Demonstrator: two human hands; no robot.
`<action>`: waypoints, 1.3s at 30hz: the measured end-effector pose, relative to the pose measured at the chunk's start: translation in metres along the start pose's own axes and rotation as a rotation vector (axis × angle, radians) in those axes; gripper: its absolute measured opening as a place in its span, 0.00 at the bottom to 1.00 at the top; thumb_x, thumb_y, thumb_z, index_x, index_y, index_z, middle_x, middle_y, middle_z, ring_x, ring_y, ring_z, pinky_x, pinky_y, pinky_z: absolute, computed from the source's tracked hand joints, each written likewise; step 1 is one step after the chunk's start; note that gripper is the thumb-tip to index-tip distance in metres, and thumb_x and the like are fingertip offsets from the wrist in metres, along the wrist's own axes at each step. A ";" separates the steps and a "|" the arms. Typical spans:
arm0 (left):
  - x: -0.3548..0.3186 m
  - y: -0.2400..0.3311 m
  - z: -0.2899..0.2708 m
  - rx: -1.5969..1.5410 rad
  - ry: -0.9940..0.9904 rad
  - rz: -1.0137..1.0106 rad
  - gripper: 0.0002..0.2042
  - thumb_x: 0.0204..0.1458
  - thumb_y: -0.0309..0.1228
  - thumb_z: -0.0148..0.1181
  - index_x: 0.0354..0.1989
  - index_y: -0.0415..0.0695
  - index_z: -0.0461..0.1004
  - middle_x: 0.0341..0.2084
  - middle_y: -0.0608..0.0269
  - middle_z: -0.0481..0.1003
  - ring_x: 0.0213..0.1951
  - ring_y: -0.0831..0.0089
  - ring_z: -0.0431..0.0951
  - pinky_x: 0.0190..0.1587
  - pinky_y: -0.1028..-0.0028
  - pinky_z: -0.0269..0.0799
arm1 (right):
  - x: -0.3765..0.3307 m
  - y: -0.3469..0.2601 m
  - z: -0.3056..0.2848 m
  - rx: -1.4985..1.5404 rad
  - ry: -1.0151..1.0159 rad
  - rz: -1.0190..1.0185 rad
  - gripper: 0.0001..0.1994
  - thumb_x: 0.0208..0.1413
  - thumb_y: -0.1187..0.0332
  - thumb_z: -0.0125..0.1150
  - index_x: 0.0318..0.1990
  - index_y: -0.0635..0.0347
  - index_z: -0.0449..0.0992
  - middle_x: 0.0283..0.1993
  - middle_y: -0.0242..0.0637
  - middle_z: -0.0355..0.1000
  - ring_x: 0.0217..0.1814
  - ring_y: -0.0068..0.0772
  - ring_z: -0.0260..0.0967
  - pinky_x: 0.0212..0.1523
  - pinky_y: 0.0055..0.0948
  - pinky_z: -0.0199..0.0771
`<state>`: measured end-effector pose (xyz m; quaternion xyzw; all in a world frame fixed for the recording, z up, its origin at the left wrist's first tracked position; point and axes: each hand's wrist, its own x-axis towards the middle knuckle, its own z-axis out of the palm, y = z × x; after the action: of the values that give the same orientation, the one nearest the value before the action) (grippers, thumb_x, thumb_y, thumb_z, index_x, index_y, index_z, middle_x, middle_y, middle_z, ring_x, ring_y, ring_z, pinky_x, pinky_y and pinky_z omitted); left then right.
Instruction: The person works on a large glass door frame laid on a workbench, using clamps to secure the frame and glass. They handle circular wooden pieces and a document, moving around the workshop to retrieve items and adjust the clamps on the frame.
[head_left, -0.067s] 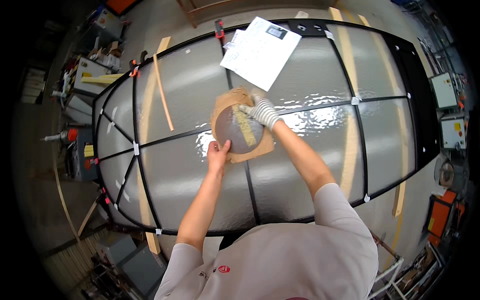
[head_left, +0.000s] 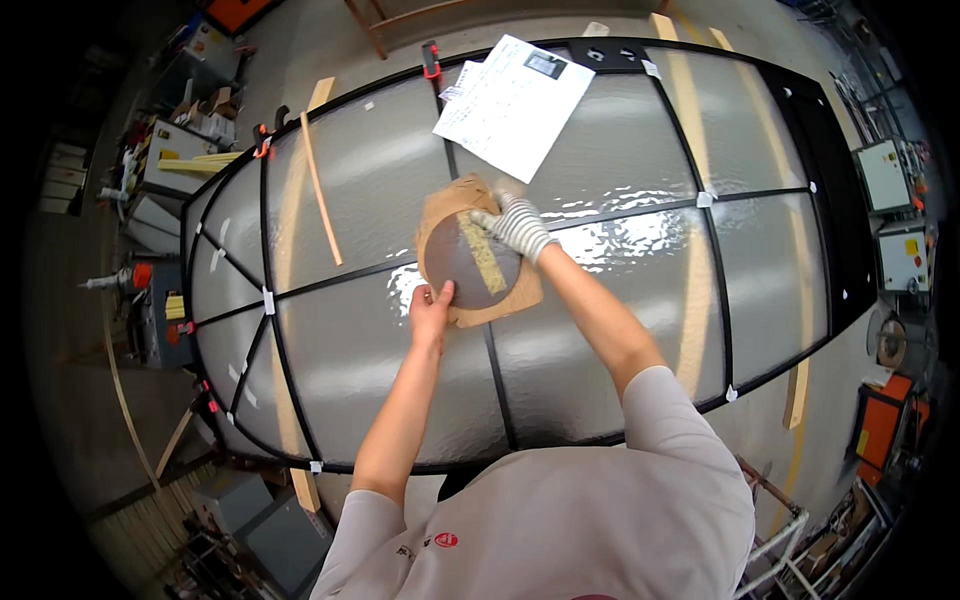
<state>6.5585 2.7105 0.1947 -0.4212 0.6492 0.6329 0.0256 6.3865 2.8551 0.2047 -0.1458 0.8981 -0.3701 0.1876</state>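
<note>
A round brown-grey disc (head_left: 455,265) with a yellowish strip (head_left: 487,262) across it lies against a ragged piece of brown cardboard (head_left: 522,298). My bare left hand (head_left: 430,315) pinches the lower left edge of both, thumb on the disc's face. At the upper right, my right hand (head_left: 520,226) wears a grey-and-white striped glove and grips the disc, its thumb over the top of the strip. Some of its fingers are blurred or hidden. Below the disc stretches a large panel (head_left: 390,375) with a glossy grey surface and black frame bars.
White sheets of paper (head_left: 510,115) lie on the panel beyond my hands. A thin wooden stick (head_left: 320,190) rests to the left. Red-and-black clamps (head_left: 431,62) hold the far rim. Wooden beams (head_left: 797,395) run underneath. Orange equipment (head_left: 880,430) stands at the right.
The whole view has shifted slightly to the left. My hands keep nearly the same hold on the disc and cardboard.
</note>
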 end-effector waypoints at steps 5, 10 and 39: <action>0.009 -0.002 -0.002 -0.159 -0.045 -0.052 0.22 0.45 0.38 0.62 0.44 0.36 0.65 0.35 0.57 0.71 0.37 0.68 0.72 0.38 0.68 0.69 | -0.010 -0.020 0.004 0.432 -0.050 -0.111 0.31 0.41 0.51 0.61 0.47 0.67 0.67 0.41 0.49 0.71 0.44 0.43 0.69 0.45 0.32 0.68; 0.003 0.012 0.002 -0.261 -0.084 -0.054 0.14 0.42 0.35 0.61 0.31 0.35 0.73 0.27 0.58 0.75 0.29 0.69 0.75 0.33 0.69 0.71 | -0.028 -0.020 -0.007 0.644 -0.354 -0.166 0.19 0.45 0.60 0.58 0.41 0.66 0.71 0.33 0.32 0.70 0.33 0.22 0.67 0.34 0.23 0.67; -0.471 -0.353 -0.529 -1.481 0.266 0.053 0.24 0.47 0.40 0.59 0.50 0.40 0.65 0.47 0.58 0.69 0.49 0.69 0.69 0.50 0.67 0.66 | -0.546 -0.364 0.456 0.800 -1.402 0.379 0.25 0.44 0.68 0.61 0.53 0.61 0.64 0.49 0.39 0.67 0.51 0.37 0.64 0.54 0.36 0.64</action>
<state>7.3309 2.5619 0.2839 -0.3852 0.0615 0.8483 -0.3582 7.1186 2.5469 0.2921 -0.1109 0.3826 -0.4472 0.8008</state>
